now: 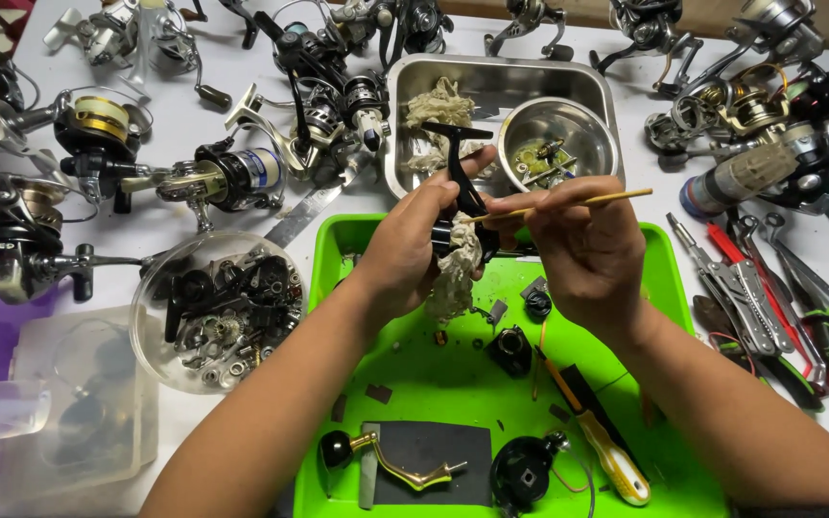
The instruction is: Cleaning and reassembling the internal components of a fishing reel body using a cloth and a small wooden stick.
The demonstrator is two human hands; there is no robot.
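Nearest me, on the green tray [664,288]: a gold crank handle with black knob [390,460] lying on a dark mat [434,446], a black round cover [522,472], a yellow-handled screwdriver [611,460], and small black parts [510,350] loose.

Left of the tray: a clear bowl of dark gears and screws [218,312].

Right, on the counter [242,82]: pliers and hand tools [769,307].

Above the tray I see both hands meeting. My left hand [405,254], grip clamped on a black reel frame [462,192] wrapped in a dirty rag [455,273], wrist bent inward. My right hand [587,249], grip pinched together on a thin wooden stick [568,203], its tip pointing at the frame.

Beyond: a steel pan [592,86] holding a second rag [438,105] and a steel bowl [558,139] of parts. Spinning reels [232,177] crowd the far edge.
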